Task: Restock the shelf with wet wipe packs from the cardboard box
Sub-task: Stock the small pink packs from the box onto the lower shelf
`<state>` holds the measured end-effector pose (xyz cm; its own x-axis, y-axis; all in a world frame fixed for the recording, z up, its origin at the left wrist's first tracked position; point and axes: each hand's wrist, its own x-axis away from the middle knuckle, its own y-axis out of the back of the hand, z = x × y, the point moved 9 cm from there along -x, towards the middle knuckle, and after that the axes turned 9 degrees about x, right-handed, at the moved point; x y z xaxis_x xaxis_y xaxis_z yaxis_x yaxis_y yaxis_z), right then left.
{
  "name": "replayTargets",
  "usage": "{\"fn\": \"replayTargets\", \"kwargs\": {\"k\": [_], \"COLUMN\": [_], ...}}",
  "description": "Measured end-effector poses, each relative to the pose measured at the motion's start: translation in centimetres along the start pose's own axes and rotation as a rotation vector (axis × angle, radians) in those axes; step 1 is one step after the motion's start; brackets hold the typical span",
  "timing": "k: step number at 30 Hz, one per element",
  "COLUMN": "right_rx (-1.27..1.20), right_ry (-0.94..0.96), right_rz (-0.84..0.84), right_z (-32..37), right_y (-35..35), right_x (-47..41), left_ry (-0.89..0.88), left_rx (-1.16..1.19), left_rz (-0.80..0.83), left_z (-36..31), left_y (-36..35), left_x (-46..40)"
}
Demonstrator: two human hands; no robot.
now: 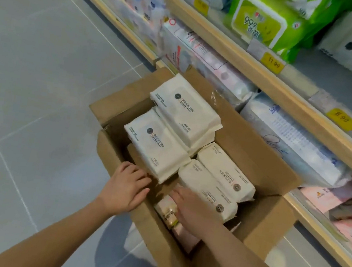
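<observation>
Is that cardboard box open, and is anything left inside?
Open: the cardboard box has its flaps folded outward, and several white wet wipe packs lie inside.

Your left hand (pixel 125 188) is resting on the cardboard box (pixel 257 144) wall. Your right hand (pixel 194 208) is lying flat on a white wet wipe pack (pixel 210 190) inside.

We see an open brown cardboard box (pixel 263 168) on the floor, holding cream rectangular wet wipe packs (pixel 186 112) lying flat, beside the wooden-edged shelf (pixel 258 73).
</observation>
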<state>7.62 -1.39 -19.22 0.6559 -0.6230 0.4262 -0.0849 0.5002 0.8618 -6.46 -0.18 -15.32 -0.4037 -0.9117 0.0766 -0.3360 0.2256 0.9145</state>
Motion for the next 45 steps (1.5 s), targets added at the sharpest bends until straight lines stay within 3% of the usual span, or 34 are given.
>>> {"fn": "replayTargets", "kwargs": {"k": [4, 7, 16, 20, 24, 29, 32, 35, 40, 45], "right_rx": [0.125, 0.196, 0.33, 0.058, -0.668, -0.926, -0.871, -0.804, -0.338, -0.032], "right_ry": [-0.036, -0.032, 0.011, -0.058, -0.351, -0.194, -0.206, -0.234, -0.175, -0.012], "right_rz": [0.151, 0.138, -0.091, -0.152, -0.078, -0.104, -0.144, -0.068, 0.054, 0.087], "right_z": [-0.8, -1.5, -0.4, -0.7, -2.8, 0.9, 0.7, -0.6, -1.8, -1.2], "right_y": [-4.0, -6.6, -5.8, -0.7, 3.0, 7.5, 7.1, 4.4, -0.5, -5.5], "right_x": [-2.0, -3.2, -4.8, -3.6, -1.9, -1.7, -1.6, -1.1, -1.2, -3.4], "left_ry": [-0.058, -0.088, -0.064, -0.031, 0.036, 0.149, 0.195, 0.248, 0.259, 0.294], "left_rx": [0.009, -0.003, -0.011, -0.006, 0.116, 0.601, 0.634, 0.527, 0.343, 0.288], "left_rz": [-0.104, -0.133, -0.109, -0.078, -0.063, -0.307, -0.427, -0.42, -0.351, -0.413], "left_z": [0.1, -0.1, 0.3, 0.4, 0.1, -1.3, 0.1, 4.1, 6.1, 6.2], "left_y": [-0.2, -0.5, -0.9, -0.8, 0.1, 4.4, 7.0, 8.3, 6.3, 3.3], "left_x": [-0.2, -0.5, -0.5, -0.5, -0.1, -0.7, -0.4, 0.7, 0.6, 0.4]}}
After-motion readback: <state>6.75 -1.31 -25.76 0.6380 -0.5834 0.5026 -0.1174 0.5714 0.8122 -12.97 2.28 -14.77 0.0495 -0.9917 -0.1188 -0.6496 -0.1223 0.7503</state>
